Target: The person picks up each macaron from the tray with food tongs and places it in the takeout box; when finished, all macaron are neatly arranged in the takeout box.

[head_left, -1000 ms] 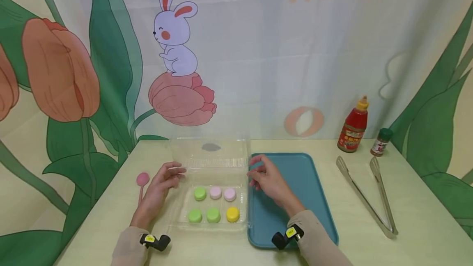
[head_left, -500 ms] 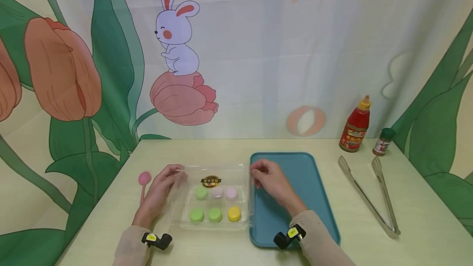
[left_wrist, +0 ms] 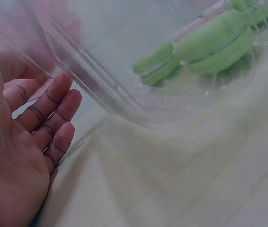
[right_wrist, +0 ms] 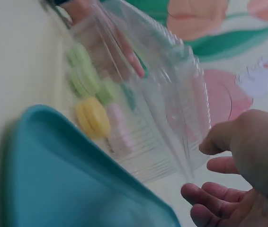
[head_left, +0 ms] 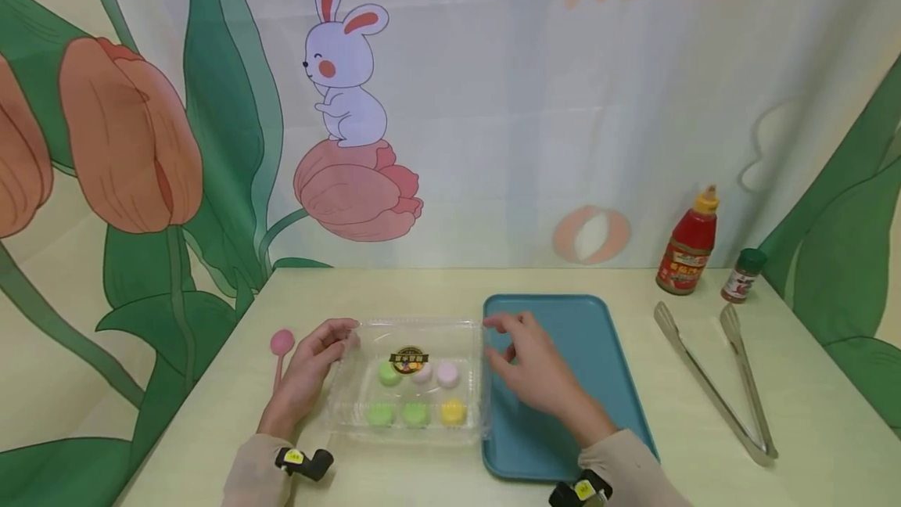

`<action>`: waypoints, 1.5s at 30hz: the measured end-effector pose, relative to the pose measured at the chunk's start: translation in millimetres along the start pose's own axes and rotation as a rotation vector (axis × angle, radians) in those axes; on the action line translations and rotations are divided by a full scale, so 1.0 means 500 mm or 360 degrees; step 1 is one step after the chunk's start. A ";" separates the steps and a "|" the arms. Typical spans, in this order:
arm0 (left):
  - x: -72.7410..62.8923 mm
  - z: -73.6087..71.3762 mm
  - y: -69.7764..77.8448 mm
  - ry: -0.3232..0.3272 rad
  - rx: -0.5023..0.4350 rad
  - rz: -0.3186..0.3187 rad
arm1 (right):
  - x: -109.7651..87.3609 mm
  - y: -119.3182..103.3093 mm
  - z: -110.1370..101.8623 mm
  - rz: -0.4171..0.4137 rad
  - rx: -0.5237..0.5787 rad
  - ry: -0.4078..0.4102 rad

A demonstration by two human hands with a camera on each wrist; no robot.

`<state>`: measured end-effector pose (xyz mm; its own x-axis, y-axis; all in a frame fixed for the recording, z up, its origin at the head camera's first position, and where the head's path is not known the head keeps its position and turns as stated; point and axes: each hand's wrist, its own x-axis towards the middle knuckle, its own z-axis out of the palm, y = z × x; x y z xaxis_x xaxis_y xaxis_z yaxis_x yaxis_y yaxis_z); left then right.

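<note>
A clear hinged plastic box (head_left: pixel 422 339) sits in the middle of the table, its lid folded over the tray and carrying a dark-and-gold label (head_left: pixel 409 360). Through it show several macarons: green ones (head_left: pixel 381 413), pink ones (head_left: pixel 447 375) and a yellow one (head_left: pixel 454 411). My left hand (head_left: pixel 310 370) holds the box's back left corner, thumb and finger about the clear edge, as the left wrist view shows. At the back right corner my right hand (head_left: pixel 538 366) has its thumb and fingers spread, fingertips close to the lid's edge, with nothing between them.
A blue tray (head_left: pixel 573 444) lies right of the box, partly under my right hand. Metal tongs (head_left: pixel 714 393) lie spread farther right. Behind them stand a red sauce bottle (head_left: pixel 686 257) and a green-capped spice jar (head_left: pixel 742 280). A pink spoon (head_left: pixel 282 343) lies beside my left hand.
The lid, raised at the back a second ago, has folded forward and down over the macarons. My right hand has let go of its edge and moved a little right; the left stays by its corner.
</note>
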<state>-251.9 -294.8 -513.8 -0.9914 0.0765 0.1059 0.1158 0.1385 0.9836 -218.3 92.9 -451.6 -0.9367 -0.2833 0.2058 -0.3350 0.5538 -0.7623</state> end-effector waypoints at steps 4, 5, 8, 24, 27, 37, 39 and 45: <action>0.000 0.006 0.005 -0.0003 0.0016 -0.0002 | -0.045 -0.023 -0.022 -0.0034 -0.0009 -0.0079; 0.000 0.007 0.006 -0.0002 0.0020 -0.0004 | -0.056 -0.025 -0.025 -0.0030 0.0012 -0.0101; -0.002 0.007 0.010 -0.0001 0.0034 -0.0006 | -0.084 -0.021 -0.025 -0.0008 0.0074 -0.0157; -0.028 0.010 0.038 0.0142 0.0190 -0.0235 | -0.131 -0.003 0.010 0.0079 0.0248 -0.0278; -0.046 0.010 0.061 0.0151 0.0264 -0.0246 | -0.133 -0.003 0.012 0.0076 0.0241 -0.0263; -0.174 0.020 0.094 0.0212 0.0467 -0.0082 | -0.134 -0.006 0.015 0.0074 0.0218 -0.0249; -0.199 0.027 0.090 0.0199 0.0478 -0.0073 | -0.136 -0.006 0.016 0.0091 0.0244 -0.0234; -0.248 0.040 0.070 0.0156 0.0360 -0.0024 | -0.141 -0.009 0.033 0.0150 0.0406 -0.0156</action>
<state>-123.9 -279.7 -495.5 -0.9930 -0.0218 0.1158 0.1004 0.3576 0.9285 -148.9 97.4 -472.9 -0.9439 -0.3215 0.0759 -0.1990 0.3698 -0.9076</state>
